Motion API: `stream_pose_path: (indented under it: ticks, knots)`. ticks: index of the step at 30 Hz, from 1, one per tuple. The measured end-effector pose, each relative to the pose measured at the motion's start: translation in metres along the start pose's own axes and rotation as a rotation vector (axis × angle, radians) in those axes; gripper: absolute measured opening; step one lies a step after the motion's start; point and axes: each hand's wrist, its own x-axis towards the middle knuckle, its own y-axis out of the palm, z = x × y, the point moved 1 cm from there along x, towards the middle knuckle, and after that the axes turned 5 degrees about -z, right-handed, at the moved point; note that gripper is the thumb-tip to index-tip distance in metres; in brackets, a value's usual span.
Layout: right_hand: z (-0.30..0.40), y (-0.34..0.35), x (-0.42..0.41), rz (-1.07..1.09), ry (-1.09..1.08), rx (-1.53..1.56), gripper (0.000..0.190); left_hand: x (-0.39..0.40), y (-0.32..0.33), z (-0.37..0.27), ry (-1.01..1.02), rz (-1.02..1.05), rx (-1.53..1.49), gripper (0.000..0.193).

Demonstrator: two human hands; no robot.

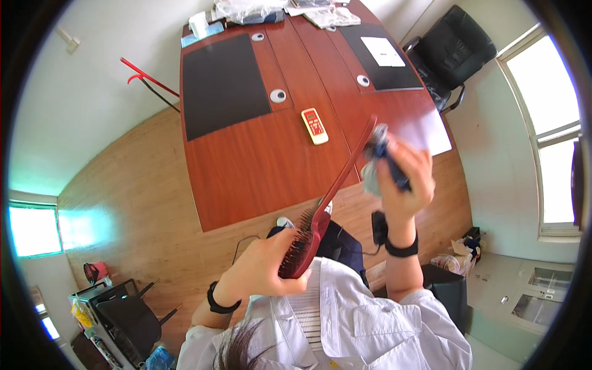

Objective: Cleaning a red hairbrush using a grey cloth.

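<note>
My left hand [263,266] grips the bristled head of a dark red hairbrush [319,226], with its fingers on the bristles and the thumb at the back. The brush's long handle slants up and to the right, over the table edge. My right hand [409,171] holds a crumpled dark blue and pale cloth [393,166] close beside the handle's far end. The cloth is blurred, and whether it touches the handle I cannot tell. A cream and red remote control [315,126] lies on the wooden table [240,180], left of the handle tip.
Black desk pads [224,88], white paper [383,52], a white cup [199,25] and plastic bags [249,10] lie farther back on the table. A black office chair [455,51] stands at its right. Another dark chair [129,319] is at lower left. A black seat [446,291] is behind my right arm.
</note>
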Motion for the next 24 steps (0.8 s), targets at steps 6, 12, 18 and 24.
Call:
stream_pose_path:
  ticks: [6, 12, 18, 24]
  knots:
    - [0.037, 0.006, -0.019, 0.211, -0.053, 0.369, 0.039, 0.008, 0.008, 0.024, 0.008, -0.025, -0.117, 0.047]
    - [0.009, 0.016, -0.006, -0.119, 0.067, 0.135, 0.042, 0.012, 0.01, 0.008, 0.004, 0.051, 0.02, 0.052]
    - [0.041, 0.016, -0.023, 0.204, -0.04, 0.28, 0.04, 0.005, 0.013, 0.02, 0.045, -0.125, 0.11, 0.051]
    - [0.024, 0.03, -0.01, -0.004, -0.004, 0.141, 0.041, -0.004, 0.018, 0.026, 0.063, -0.16, 0.189, 0.052]
